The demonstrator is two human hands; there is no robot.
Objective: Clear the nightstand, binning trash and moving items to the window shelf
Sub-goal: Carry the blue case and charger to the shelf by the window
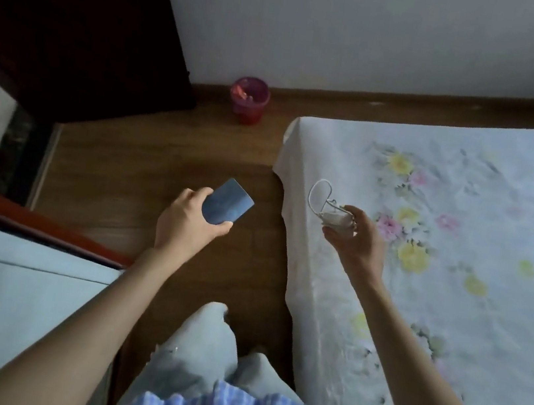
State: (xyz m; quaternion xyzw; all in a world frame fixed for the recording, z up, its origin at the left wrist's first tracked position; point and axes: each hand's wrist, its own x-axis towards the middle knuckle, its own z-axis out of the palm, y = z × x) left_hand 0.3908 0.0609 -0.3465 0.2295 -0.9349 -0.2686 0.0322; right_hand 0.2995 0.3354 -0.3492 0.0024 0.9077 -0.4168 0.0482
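Note:
My left hand (183,221) grips a blue cup (227,207) from its base, holding it tilted over the wooden floor. My right hand (355,240) pinches a small white item with a looped white cord (320,196), held above the near corner of the bed. A small purple-red bin (249,99) with trash inside stands on the floor by the far wall. The nightstand and window shelf do not show.
A bed with a floral sheet (442,246) fills the right side. A dark wooden door or cabinet (76,28) stands at the far left. A pale blue surface with a red-brown edge (4,284) lies at the near left. Wooden floor (162,152) runs between them.

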